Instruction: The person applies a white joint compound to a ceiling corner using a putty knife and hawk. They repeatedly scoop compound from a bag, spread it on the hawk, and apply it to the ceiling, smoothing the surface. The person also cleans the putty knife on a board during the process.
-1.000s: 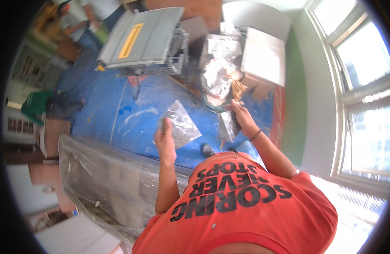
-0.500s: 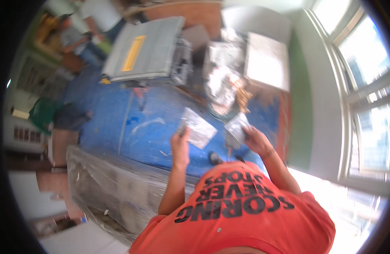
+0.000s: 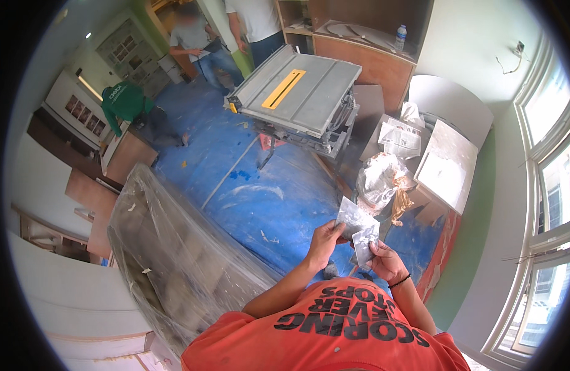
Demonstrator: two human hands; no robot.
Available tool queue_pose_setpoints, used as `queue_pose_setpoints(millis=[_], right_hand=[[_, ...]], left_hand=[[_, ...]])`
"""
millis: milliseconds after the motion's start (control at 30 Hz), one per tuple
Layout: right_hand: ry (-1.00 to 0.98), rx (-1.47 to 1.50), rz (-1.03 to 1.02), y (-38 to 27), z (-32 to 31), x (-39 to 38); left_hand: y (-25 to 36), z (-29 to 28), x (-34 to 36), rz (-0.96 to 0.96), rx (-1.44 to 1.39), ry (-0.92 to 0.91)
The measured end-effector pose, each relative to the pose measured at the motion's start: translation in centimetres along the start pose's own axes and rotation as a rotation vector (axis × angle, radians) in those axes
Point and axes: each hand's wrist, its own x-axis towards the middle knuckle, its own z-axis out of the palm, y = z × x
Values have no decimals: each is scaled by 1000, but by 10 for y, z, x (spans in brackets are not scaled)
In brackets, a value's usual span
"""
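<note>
My left hand [image 3: 324, 246] is closed on the edge of a thin, flat grey piece [image 3: 354, 216], roughly four-sided with a smeared, shiny face. A second, smaller flat grey piece [image 3: 365, 243] is pinched in my right hand [image 3: 387, 263], thumb on top. In front of my body the two pieces come together, the smaller partly over the larger's lower corner. Whether they are metal scrapers or stiff sheets, I cannot tell. A dark bead bracelet [image 3: 399, 281] circles my right wrist.
Ahead stands a table saw [image 3: 322, 71] with a yellow insert. A white bag [image 3: 378, 182], newspaper [image 3: 399, 137] and a board [image 3: 449, 164] lie right of it. Plastic-wrapped furniture [image 3: 174, 247] stands left on blue floor sheeting [image 3: 235, 204]. Several people work at the far left; windows line the right.
My hands have come together, so the two grey pieces, earlier held apart, now overlap. The view has shifted, showing more of the room ahead.
</note>
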Motion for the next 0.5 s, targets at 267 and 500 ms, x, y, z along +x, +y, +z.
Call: queue_pose_setpoints(millis=[267,500], right_hand=[[-58,-37,-45,4,7,10],[35,-17,-171,3,16,14]], left_hand=[[1,3,-14,-11,24,-20],[0,-2,-25,65,238,288]])
